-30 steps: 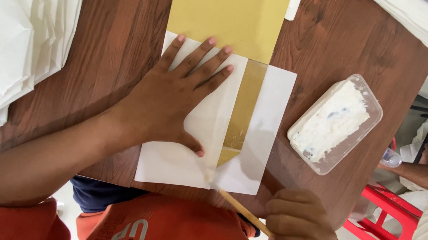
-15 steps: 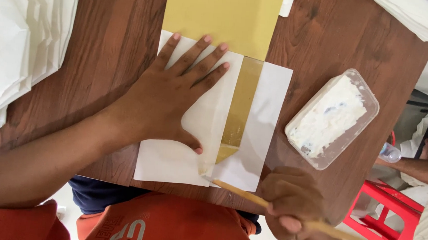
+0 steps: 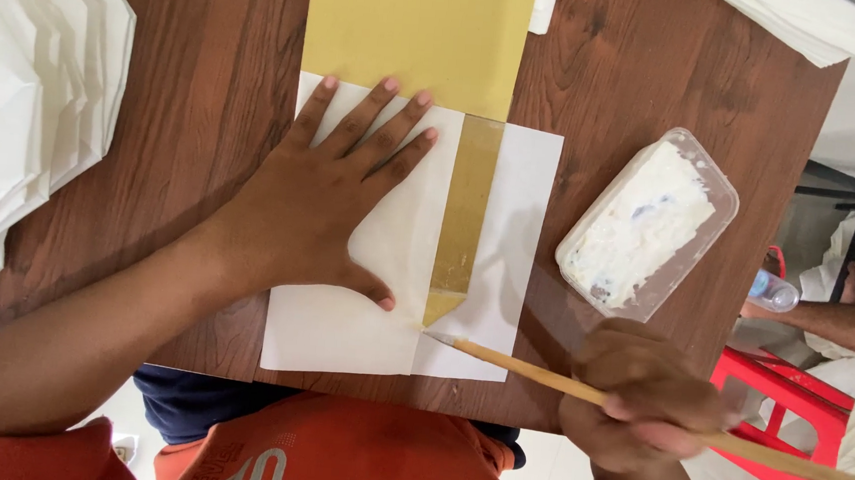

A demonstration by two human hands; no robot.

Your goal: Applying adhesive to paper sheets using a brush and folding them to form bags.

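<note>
My left hand (image 3: pixel 324 208) lies flat, fingers spread, on a folded white paper sheet (image 3: pixel 505 276) at the table's near edge. A gold strip (image 3: pixel 462 227) with a pointed lower end runs down the sheet's middle, joined to a larger gold sheet (image 3: pixel 417 29) above. My right hand (image 3: pixel 642 400) grips a long thin wooden stick (image 3: pixel 529 367); its tip touches the white paper just below the gold point. A clear plastic tub of white paste (image 3: pixel 644 225) sits to the right of the sheet.
The brown wooden table (image 3: pixel 208 84) carries a stack of white folded papers (image 3: pixel 27 92) at the left and more white paper (image 3: pixel 814 21) at the top right. A red stool (image 3: pixel 788 396) and another person's arm (image 3: pixel 833 319) are beyond the right edge.
My right hand has swung the stick from pointing up-left under the sheet to lying nearly level, and the tip now rests by the gold point. The left hand stays pressed down.
</note>
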